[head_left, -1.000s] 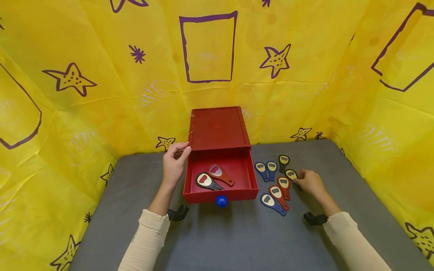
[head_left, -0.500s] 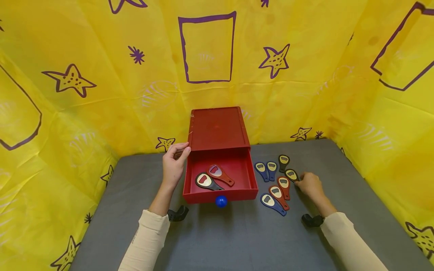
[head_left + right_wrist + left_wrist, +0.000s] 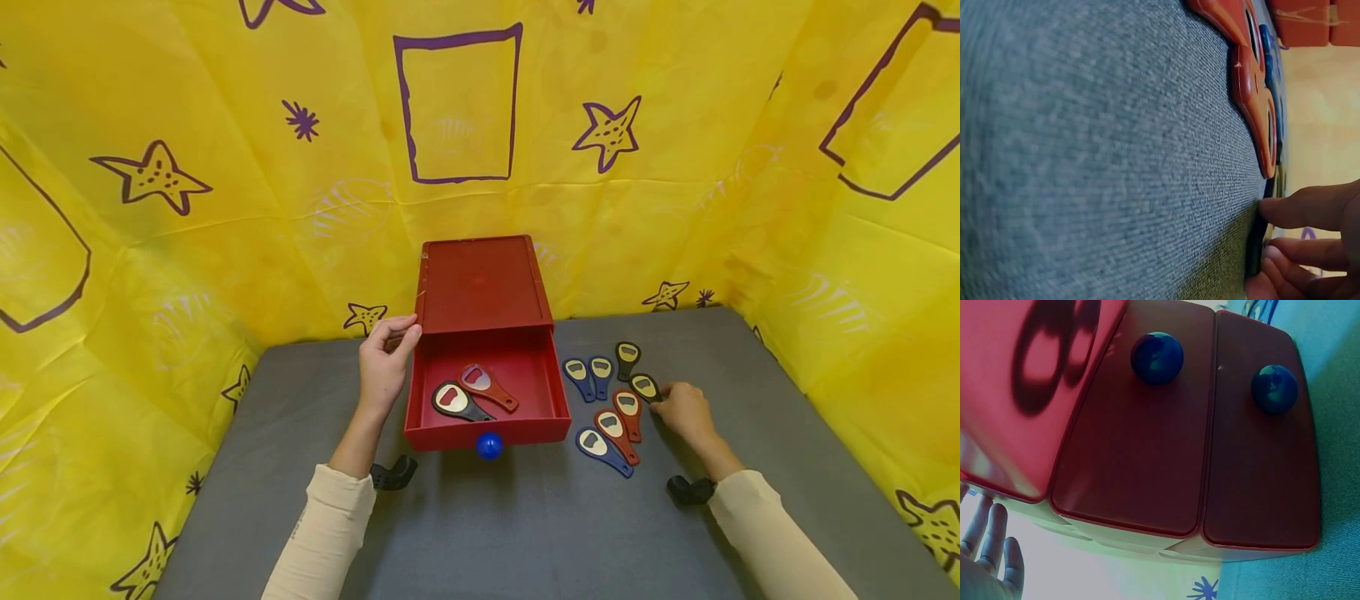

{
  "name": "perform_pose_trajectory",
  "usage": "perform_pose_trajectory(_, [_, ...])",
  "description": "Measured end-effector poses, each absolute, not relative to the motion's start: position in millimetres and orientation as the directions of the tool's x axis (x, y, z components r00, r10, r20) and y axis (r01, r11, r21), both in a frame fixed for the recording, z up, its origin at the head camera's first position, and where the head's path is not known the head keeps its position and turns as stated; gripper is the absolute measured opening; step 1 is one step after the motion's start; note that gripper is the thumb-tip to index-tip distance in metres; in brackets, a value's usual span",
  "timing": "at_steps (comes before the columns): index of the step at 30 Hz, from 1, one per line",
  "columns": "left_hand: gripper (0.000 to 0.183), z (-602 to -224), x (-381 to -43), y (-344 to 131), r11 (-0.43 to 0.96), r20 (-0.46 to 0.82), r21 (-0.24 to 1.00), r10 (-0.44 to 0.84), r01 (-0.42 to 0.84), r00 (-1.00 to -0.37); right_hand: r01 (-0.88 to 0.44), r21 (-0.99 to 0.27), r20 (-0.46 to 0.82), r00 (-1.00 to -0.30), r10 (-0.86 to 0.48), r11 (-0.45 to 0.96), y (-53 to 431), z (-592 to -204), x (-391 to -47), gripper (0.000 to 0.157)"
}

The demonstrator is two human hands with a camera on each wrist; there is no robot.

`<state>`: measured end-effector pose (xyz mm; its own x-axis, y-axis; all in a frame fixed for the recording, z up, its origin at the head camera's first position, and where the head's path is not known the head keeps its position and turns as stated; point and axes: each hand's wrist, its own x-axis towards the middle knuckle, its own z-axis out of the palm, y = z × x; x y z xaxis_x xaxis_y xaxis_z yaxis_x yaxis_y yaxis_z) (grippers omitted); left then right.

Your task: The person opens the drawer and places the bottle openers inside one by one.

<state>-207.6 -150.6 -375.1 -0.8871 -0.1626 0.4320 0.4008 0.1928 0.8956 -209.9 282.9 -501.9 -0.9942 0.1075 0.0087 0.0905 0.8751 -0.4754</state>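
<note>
My right hand [image 3: 688, 414] pinches the handle end of a black bottle opener [image 3: 645, 387] on the table, thumb on one side and fingers on the other in the right wrist view. Around it lie more bottle openers: a black one [image 3: 627, 357], two red ones [image 3: 627, 408] and several blue ones [image 3: 577, 373]. The left hand [image 3: 384, 371] rests its fingertips at the front left corner of a red drawer cabinet [image 3: 483, 283]; in the left wrist view its fingers are extended. The pulled-out top drawer [image 3: 442, 435] holds a black opener [image 3: 453, 398] and a red opener [image 3: 489, 388].
A blue ball knob [image 3: 490, 446] sticks out from the drawer front. Two lower drawers [image 3: 1138, 437] are closed, each with a similar knob. The grey table [image 3: 495, 533] meets a yellow patterned cloth [image 3: 337, 258] behind and at both sides.
My right hand has shifted slightly left and nearer, settling on the black bottle opener's handle. The left hand stays at the cabinet's corner.
</note>
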Motion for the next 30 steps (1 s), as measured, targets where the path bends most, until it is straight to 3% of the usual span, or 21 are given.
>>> perform_pose_trajectory(15, [0.025, -375, -208, -150, 0.180, 0.434, 0.896, -0.160, 0.406, -0.886, 0.081, -0.584, -0.032, -0.997, 0.076, 0.807, 302, -501, -206, 0.034])
perform_pose_trajectory(30, [0.026, -375, -208, -151, 0.180, 0.437, 0.895, -0.159, 0.409, -0.885, 0.090, -0.666, -0.062, -0.996, 0.066, 0.741, 301, -455, -207, 0.041])
